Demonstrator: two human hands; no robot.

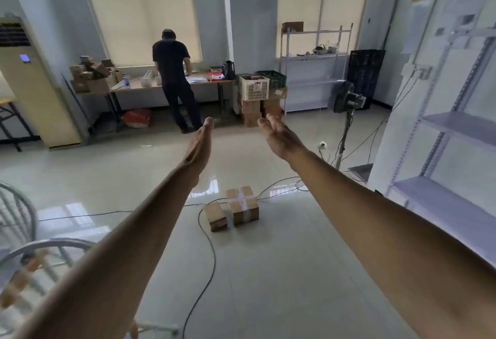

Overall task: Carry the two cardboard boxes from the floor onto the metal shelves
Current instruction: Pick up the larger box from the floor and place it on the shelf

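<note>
Two cardboard boxes stand side by side on the tiled floor ahead of me: a small flat box (215,216) on the left and a taller taped box (243,205) on the right. Both my arms are stretched out in front, well above the boxes. My left hand (200,143) is open, fingers straight, palm facing right. My right hand (279,134) is open too, palm facing left. Neither hand touches anything. White metal shelves (453,204) stand close at my right, their boards bare.
Black cables (210,247) run across the floor around the boxes. A standing fan (346,105) is at the right, a chair (24,231) at the left. A person (174,81) stands at a far table (158,86). A second shelf unit (314,70) is by the window.
</note>
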